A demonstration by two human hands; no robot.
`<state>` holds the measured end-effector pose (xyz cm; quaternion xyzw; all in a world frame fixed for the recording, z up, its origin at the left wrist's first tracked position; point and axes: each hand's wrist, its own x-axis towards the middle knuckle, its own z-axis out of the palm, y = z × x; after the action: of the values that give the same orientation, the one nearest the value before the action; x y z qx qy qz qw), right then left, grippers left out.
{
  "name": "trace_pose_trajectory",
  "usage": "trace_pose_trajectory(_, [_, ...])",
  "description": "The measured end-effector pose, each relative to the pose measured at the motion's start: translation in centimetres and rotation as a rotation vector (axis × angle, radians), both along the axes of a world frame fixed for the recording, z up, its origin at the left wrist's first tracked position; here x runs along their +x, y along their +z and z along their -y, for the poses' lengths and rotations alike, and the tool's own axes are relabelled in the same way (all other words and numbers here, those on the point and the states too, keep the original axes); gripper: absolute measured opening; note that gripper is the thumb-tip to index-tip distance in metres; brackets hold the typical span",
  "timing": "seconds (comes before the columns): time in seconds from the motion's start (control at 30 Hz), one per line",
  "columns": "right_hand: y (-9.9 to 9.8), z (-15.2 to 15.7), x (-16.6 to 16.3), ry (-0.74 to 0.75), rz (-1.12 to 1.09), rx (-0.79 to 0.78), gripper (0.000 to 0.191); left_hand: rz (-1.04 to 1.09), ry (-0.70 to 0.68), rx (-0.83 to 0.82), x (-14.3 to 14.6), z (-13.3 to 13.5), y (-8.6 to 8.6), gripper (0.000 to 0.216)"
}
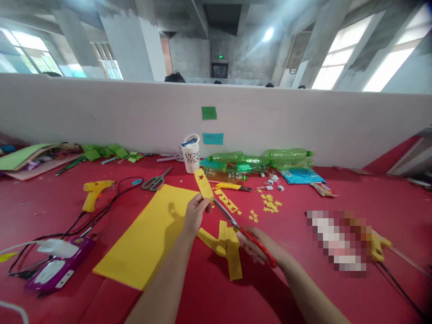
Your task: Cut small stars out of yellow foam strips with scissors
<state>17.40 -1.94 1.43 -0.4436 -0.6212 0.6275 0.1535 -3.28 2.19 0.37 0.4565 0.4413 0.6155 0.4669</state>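
My left hand (pixel 196 212) pinches a yellow paper strip (pixel 203 183) that has a star-shaped hole near its upper end. In my right hand (pixel 258 245) is a pair of red-handled scissors (pixel 251 238), its blades pointing up and left to the strip's lower edge by my left fingers. Below lie several crossed yellow strips (pixel 232 254), partly behind my right hand. A large yellow sheet (pixel 148 234) rests to the left, partly under my left arm. Beyond the scissors are a strip with several star cut-outs (pixel 227 201) and loose yellow stars (pixel 270 204).
A yellow glue gun (pixel 92 193), grey-handled scissors (pixel 157 180) and a purple power strip (pixel 60 265) with cords are at left. Behind stand a white cup (pixel 191 155) and green bottles (pixel 256 162); a yellow cutter (pixel 231 186) lies before them. Another glue gun (pixel 378 245) is at right.
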Motion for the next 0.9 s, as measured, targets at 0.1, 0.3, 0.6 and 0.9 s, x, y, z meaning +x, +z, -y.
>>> trace_pose_trajectory(0.1, [0.01,-0.08,0.02,0.007,0.007,0.004,0.039,-0.001,-0.005,0.002,-0.09,-0.07,-0.19,0.015])
trace_pose_trajectory(0.3, [0.20,-0.15,-0.02,0.003,0.028,-0.012,0.039,0.001,-0.044,0.026,-0.32,-0.14,-0.46,0.015])
trace_pose_trajectory(0.6, [-0.61,-0.21,-0.09,-0.014,-0.024,-0.004,0.038,0.036,-0.107,0.026,-0.05,0.01,-0.35,0.014])
trace_pose_trajectory(0.9, [-0.41,-0.19,0.12,-0.008,-0.007,-0.008,0.039,0.021,-0.096,0.021,-0.18,0.03,-0.25,0.015])
